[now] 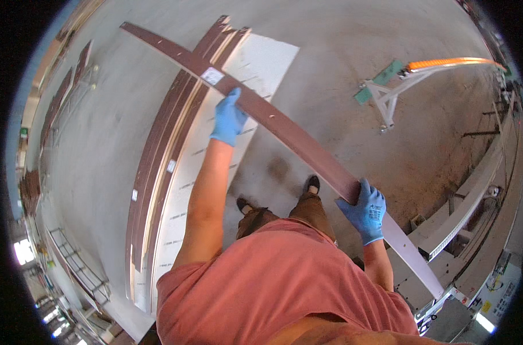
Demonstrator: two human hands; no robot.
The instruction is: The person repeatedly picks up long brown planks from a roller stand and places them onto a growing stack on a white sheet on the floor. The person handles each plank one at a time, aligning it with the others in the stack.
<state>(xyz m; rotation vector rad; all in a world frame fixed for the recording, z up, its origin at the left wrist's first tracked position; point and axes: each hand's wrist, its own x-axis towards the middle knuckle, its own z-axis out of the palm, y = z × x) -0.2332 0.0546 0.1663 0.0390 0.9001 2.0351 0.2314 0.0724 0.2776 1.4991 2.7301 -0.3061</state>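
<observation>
A long, narrow brown board (pixel 279 123) runs diagonally across in front of me, from the far left down to the near right. A white label (pixel 212 76) is stuck on it. My left hand (pixel 229 118), in a blue glove, is closed on the board's near edge just past the label. Farther down its length, my right hand (pixel 365 213), also gloved in blue, grips the board with the fingers over its far edge. The board's near right end reaches beside the machine. Parts of both hands' grips are hidden behind the board.
Beneath the held board, to my left, lies a stack of similar brown boards (pixel 164 135) on a white printed sheet (pixel 279 54). A white-legged stand with an orange roller track (pixel 445 63) is at the far right. Machine rails (pixel 462 221) line my right side. A metal rack (pixel 77 264) stands left.
</observation>
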